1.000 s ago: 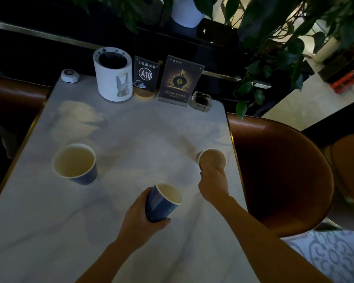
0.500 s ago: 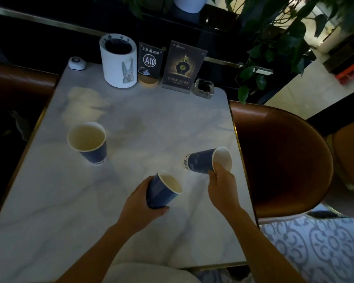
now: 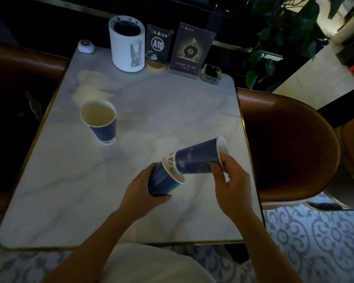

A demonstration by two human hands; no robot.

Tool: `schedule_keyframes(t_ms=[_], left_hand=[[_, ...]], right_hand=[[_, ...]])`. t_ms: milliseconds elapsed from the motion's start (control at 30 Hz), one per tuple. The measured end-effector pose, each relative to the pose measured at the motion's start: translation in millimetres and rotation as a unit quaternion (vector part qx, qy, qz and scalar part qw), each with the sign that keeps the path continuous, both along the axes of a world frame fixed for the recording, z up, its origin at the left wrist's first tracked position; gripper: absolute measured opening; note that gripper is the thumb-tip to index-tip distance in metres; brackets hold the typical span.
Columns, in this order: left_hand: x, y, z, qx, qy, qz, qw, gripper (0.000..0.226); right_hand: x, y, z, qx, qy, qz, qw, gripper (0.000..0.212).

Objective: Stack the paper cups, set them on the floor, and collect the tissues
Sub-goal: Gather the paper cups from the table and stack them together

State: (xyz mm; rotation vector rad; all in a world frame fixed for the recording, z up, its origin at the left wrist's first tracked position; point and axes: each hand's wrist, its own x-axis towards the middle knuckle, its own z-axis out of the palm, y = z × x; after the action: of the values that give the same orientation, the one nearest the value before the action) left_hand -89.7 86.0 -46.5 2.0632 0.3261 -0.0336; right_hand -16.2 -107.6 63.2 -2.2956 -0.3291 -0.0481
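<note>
Two blue paper cups are meeting above the near right part of the marble table point(image 3: 74, 180). The tilted cup point(image 3: 161, 180) is sitting in the left hand point(image 3: 139, 193), fingers wrapped round its body, mouth facing up and right. The sideways cup point(image 3: 198, 158) is being pinched at its rim by the right hand point(image 3: 231, 180), its base just entering the other's mouth. A third cup point(image 3: 100, 121) is standing upright, well apart on the left. Along the far edge are standing a white cylinder holder point(image 3: 127, 48), an A10 sign point(image 3: 157, 44), a menu card point(image 3: 190, 51) and a glass ashtray point(image 3: 212, 74).
</note>
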Motion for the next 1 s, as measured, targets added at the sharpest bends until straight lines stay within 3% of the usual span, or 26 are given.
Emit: schedule_keyframes(t_ms=[367,500,633,1000], left_hand=[[0.1,-5.1,12.1,0.001,0.017,-0.047,0.999,0.098],[5.3,-14.5,25.7,-0.048,-0.014,-0.053,0.997,0.095],[10.2,-13.1,33.3,-0.07,-0.042,-0.05,0.995,0.09],[6.4,-6.6,39.6,-0.103,-0.061,-0.037,0.992,0.089]], right_hand=[[-9.5,7.0,-3.7,0.016,0.065,0.022,0.998,0.019],[-25.2,25.6,-19.8,-0.064,0.121,0.085,0.987,0.03],[-30.5,39.5,-22.3,-0.085,0.038,0.101,0.991,0.026],[-27.4,47.7,-12.8,-0.103,0.009,0.121,0.987,0.027]])
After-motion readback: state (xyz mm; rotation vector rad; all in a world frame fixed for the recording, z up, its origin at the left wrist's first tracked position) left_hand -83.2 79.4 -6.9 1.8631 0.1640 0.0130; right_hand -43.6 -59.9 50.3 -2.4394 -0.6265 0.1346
